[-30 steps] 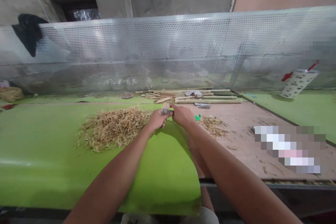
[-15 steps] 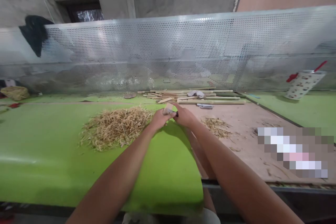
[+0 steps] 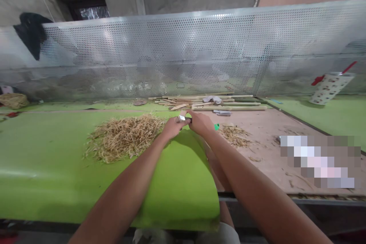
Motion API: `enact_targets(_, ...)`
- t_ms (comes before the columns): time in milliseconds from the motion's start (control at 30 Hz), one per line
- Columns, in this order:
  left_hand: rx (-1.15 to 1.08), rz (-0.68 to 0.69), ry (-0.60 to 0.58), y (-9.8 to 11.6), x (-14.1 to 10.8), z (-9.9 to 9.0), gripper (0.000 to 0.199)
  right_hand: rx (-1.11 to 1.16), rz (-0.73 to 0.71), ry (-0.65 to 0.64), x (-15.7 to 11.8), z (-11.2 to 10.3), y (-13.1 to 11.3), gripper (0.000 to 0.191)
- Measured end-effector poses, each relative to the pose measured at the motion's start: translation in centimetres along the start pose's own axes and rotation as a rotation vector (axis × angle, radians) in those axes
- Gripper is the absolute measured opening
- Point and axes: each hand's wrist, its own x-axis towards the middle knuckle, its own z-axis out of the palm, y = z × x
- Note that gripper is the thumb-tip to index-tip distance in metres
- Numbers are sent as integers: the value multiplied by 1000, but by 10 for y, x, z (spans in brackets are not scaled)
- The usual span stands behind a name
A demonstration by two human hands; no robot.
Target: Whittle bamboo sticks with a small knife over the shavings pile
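My left hand (image 3: 172,126) and my right hand (image 3: 199,122) meet above the far part of the green sheet (image 3: 183,183). Between them is a small tool with a shiny flat blade (image 3: 182,118) and a dark part. The left fingers are closed around the blade end. Fingers of the right hand are closed on the dark part; a green tip (image 3: 216,126) shows just beyond the right wrist. To the left of my hands lies a heap of thin pale shavings (image 3: 126,135). A smaller pile of shavings (image 3: 234,135) is at the right.
Wooden sticks (image 3: 228,107) lie behind my hands, with crumpled paper (image 3: 212,100) on them. A perforated metal screen (image 3: 171,57) spans the back. A patterned cup (image 3: 331,88) with a red straw stands at the right, a woven basket (image 3: 14,101) far left.
The blade between my hands has tilted and now shines brightly. A green tip has appeared beside my right wrist. The whole view has shifted slightly.
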Motion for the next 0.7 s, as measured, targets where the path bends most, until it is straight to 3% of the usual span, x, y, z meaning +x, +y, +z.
enact_targets(233, 57, -85, 77, 3, -1, -1, 49, -7, 2, 31, -1, 0, -4, 39)
enact_targets(467, 63, -165, 70, 9, -4, -2, 52, -3, 21, 56, -1, -3, -10, 32)
enact_targets(600, -1, -135, 79, 8, -2, -1, 49, 56, 49, 67, 1, -3, -8, 31)
enact_targets(700, -92, -52, 53, 8, -2, 1, 41, 112, 99, 57, 2, 0, 0, 43)
